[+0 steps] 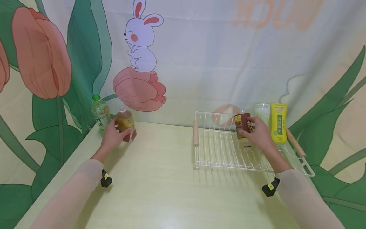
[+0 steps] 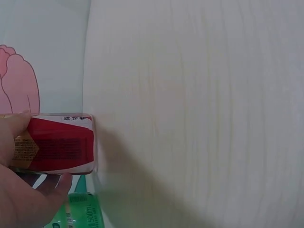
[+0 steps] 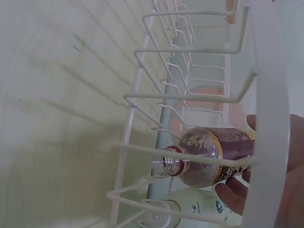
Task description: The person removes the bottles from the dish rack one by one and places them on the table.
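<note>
At the back left, my left hand [image 1: 111, 136] grips a bottle of reddish-brown drink [image 1: 125, 121] with a white cap. The bottle stands upright; its red label [image 2: 61, 145] and base show in the left wrist view. On the right, my right hand [image 1: 260, 135] holds a clear plastic bottle with a dark maroon label [image 1: 242, 125] over the white wire rack [image 1: 217, 164]. This bottle is upside down, and its uncapped neck [image 3: 166, 164] points down between the wires. It looks empty.
Behind the left hand stands a green-capped bottle [image 1: 100, 111]. In the rack's right part are a white bottle [image 1: 262, 109] and a yellow bottle [image 1: 278, 124], both upside down. Wooden handles [image 1: 195, 133] sit on the rack's sides. A printed curtain [image 1: 186, 63] hangs behind the table [image 1: 160, 178].
</note>
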A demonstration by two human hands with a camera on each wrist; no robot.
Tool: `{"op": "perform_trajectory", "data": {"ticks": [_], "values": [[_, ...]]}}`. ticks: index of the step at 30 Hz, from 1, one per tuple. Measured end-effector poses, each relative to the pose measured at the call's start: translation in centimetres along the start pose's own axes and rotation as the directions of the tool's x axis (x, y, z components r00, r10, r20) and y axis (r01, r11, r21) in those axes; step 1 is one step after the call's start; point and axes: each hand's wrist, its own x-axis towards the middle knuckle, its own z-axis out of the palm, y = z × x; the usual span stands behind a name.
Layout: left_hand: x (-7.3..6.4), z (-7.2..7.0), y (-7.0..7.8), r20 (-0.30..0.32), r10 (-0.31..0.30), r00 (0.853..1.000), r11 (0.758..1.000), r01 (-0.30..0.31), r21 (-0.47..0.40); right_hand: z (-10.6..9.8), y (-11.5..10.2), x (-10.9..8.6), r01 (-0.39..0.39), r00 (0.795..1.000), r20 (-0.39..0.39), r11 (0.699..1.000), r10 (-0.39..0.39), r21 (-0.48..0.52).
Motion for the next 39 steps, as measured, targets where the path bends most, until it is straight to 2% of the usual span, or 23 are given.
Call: {"op": "perform_trajectory", "data": {"ticks": [5, 9, 15, 22, 27, 32, 35, 37, 39], "values": [[0.4, -0.1, -0.5, 0.013, -0.012, 1.000, 1.000, 0.012, -0.016, 0.5, 0.6, 0.2, 0.002, 1.000, -0.004, 0.998, -0.002, -0.062], [0.8, -0.2, -0.7, 0.024, -0.028, 0.999, 1.000, 0.028, -0.008, 0.9, 0.9, 0.1, -0.029, 1.000, -0.003, 0.996, 0.029, -0.082], [1.0, -0.2, -0.5, 0.035, -0.032, 0.999, 0.999, 0.033, -0.007, 1.3, 1.3, 0.0, -0.076, 0.994, 0.068, 0.995, 0.081, -0.071], [0.5, -0.3, -0.8, 0.089, -0.070, 0.994, 0.998, 0.069, 0.015, 1.9, 1.9, 0.1, -0.098, 0.986, 0.129, 0.993, 0.105, -0.063], [0.0, -0.5, -1.5, 0.098, -0.105, 0.990, 0.995, 0.104, 0.013, 2.4, 1.8, 0.5, -0.116, 0.974, 0.188, 0.991, 0.127, -0.071], [-0.7, -0.8, -2.1, 0.124, -0.089, 0.988, 0.994, 0.080, 0.081, 2.5, 1.7, 0.5, -0.109, 0.971, 0.209, 0.992, 0.119, -0.059], [-1.4, -1.4, -2.1, 0.180, -0.104, 0.978, 0.989, 0.082, 0.126, 2.2, 1.5, 0.2, -0.101, 0.975, 0.195, 0.993, 0.110, -0.053], [-1.9, -1.8, -1.7, 0.233, -0.134, 0.963, 0.983, 0.100, 0.153, 2.0, 1.4, -0.1, -0.097, 0.978, 0.179, 0.994, 0.104, -0.051], [-2.5, -2.3, -0.6, 0.294, -0.146, 0.945, 0.976, 0.088, 0.200, 1.8, 1.4, -0.3, -0.088, 0.984, 0.150, 0.995, 0.095, -0.054]]}}
